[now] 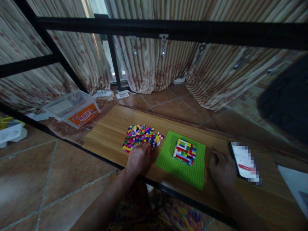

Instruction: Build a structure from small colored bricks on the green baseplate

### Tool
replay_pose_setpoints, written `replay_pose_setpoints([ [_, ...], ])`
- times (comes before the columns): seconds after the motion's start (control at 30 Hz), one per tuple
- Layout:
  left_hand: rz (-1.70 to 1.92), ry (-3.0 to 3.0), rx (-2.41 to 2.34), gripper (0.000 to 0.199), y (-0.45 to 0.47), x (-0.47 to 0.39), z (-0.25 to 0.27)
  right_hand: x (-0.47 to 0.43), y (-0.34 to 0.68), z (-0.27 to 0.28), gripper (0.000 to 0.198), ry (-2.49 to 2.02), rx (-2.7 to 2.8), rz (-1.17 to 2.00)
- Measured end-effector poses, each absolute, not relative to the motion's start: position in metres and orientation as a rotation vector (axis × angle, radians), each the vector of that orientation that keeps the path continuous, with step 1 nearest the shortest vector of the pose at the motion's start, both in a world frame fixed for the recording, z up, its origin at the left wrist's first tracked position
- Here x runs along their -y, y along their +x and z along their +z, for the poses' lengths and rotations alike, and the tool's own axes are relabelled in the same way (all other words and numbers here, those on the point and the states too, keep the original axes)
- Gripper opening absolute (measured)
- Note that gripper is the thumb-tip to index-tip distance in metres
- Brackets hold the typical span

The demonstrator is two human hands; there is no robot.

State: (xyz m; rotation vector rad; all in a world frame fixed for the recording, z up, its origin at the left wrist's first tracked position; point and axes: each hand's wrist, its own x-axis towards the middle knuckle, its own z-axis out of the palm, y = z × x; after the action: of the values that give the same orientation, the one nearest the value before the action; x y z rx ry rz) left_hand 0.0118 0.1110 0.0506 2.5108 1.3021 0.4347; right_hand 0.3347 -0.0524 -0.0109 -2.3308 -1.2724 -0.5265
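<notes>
A heap of small toy bricks (139, 134) in many colours lies on the wooden table. My left hand (139, 157) is at the near side of this heap, its fingers drawn together and pointing down among the bricks; whatever is between the fingertips is hidden. Right of the heap lies a green studded baseplate (181, 178). On its middle sits a low, roughly square build of bricks (185, 151) in red, white, yellow and blue. Beyond the plate's right edge, my right hand (222, 168) rests on the table with fingers curled in and nothing visible in them.
A phone (245, 162) with a lit, blurred screen lies right of my right hand. A white sheet (295, 183) is at the far right. On the floor to the left stands a clear plastic box (72, 107) with an orange label. Black metal bars (144, 27) and curtains (154, 64) stand behind.
</notes>
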Motion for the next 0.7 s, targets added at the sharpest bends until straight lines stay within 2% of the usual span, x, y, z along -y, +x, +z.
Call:
replay_pose_setpoints([
  [0.3,0.639,2.235,-1.312,0.006,0.022,-0.106,0.051,0.051,0.332,-0.009,0.031,-2.323,1.277,-0.542],
  [0.7,0.724,2.095,-0.86,0.021,0.076,-0.091,0.056,0.05,0.329,-0.005,0.031,-2.339,1.243,-0.489],
])
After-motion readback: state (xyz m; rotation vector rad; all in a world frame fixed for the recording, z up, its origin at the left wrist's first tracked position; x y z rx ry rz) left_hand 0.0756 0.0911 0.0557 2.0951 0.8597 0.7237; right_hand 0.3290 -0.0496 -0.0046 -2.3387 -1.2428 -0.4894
